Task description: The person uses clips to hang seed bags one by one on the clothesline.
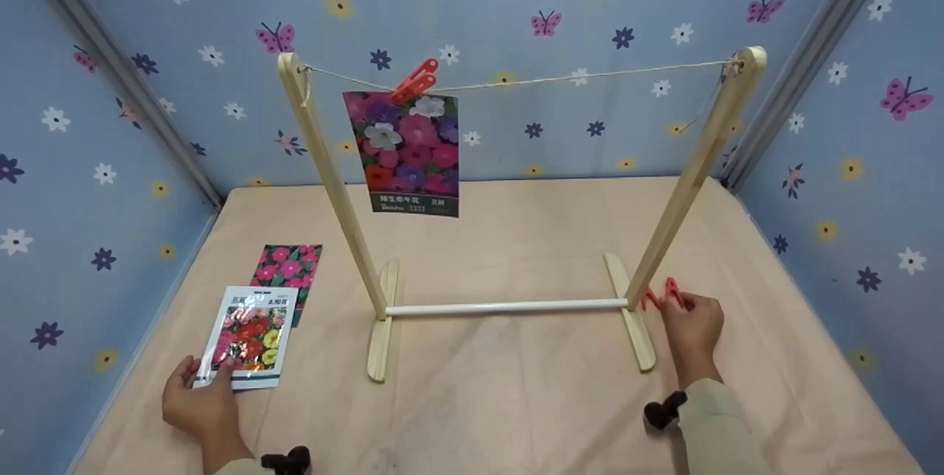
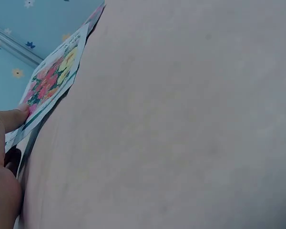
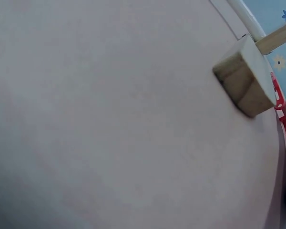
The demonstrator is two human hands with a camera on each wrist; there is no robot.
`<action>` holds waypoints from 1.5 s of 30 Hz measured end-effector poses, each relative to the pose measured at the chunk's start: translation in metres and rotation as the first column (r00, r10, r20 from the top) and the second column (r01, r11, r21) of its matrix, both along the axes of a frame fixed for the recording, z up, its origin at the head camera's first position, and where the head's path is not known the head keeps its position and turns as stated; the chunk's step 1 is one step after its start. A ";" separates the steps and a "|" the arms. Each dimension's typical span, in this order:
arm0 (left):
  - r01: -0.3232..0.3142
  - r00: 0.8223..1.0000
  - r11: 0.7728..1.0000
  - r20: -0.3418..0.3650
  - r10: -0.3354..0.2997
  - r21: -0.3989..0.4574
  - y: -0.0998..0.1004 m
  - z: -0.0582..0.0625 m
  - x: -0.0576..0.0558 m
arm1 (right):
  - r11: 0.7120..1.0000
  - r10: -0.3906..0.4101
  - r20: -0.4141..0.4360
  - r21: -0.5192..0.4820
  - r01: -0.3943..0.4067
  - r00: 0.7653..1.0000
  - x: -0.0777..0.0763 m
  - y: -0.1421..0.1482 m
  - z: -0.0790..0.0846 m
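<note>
At the left of the head view, my left hand (image 1: 200,403) pinches the lower left corner of a white seed packet (image 1: 234,313), thumb on top of its flower picture. The same packet (image 2: 52,78) slants up from the thumb in the left wrist view. Its upper part overlaps a darker pink-flowered packet (image 1: 290,262) on the table. Beside the stand's right foot, my right hand (image 1: 693,324) pinches a red clothespin (image 1: 672,290). More red plastic (image 1: 650,299) shows just left of it, partly hidden behind the wooden post. Only the fingertips' edge appears in the right wrist view.
A wooden stand spans the middle, with a left post (image 1: 332,180), a right post (image 1: 689,187) and a white crossbar (image 1: 509,307). From its string (image 1: 546,80) hangs a flower packet (image 1: 413,154), held by a red clothespin (image 1: 414,82). Patterned walls enclose the cloth-covered table (image 1: 501,394).
</note>
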State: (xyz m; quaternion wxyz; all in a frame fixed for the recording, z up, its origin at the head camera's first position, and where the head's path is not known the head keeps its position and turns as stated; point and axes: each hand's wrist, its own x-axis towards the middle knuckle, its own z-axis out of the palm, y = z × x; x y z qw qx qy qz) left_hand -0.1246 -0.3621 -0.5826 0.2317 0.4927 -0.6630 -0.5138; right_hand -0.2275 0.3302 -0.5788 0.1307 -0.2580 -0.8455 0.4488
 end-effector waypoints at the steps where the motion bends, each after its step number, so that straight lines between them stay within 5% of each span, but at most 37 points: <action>1: -0.006 1.000 1.000 -0.004 0.006 0.007 0.000 0.000 0.000 | 1.000 -0.002 0.002 0.005 0.002 1.000 0.000 0.000 0.000; 12: -0.012 1.000 0.999 0.027 0.010 0.046 -0.001 0.001 0.000 | 0.997 -0.029 0.017 0.066 0.028 0.999 0.000 -0.002 -0.002; 19: -0.018 1.000 0.997 -0.021 0.020 0.071 -0.001 0.001 0.005 | 0.998 -0.056 0.074 -0.015 0.057 0.996 0.002 0.001 -0.001; 25: -0.018 0.992 0.996 -0.119 0.029 0.092 -0.002 0.000 0.010 | 0.997 -0.067 -0.068 -0.029 0.065 0.995 0.008 0.006 -0.002; 31: -0.078 0.953 0.982 -0.275 0.124 0.173 -0.005 -0.005 0.012 | 0.983 -0.124 -0.070 -0.143 0.113 0.990 0.010 0.012 -0.001; 35: -0.102 0.935 0.972 -0.314 0.167 0.212 -0.008 -0.006 0.013 | 0.964 -0.159 -0.069 -0.225 0.140 0.985 0.012 0.017 0.001; 45: -0.102 0.864 0.935 -0.435 0.253 0.341 -0.009 -0.002 0.017 | 0.864 -0.224 -0.087 -0.478 0.156 0.971 0.018 0.024 0.012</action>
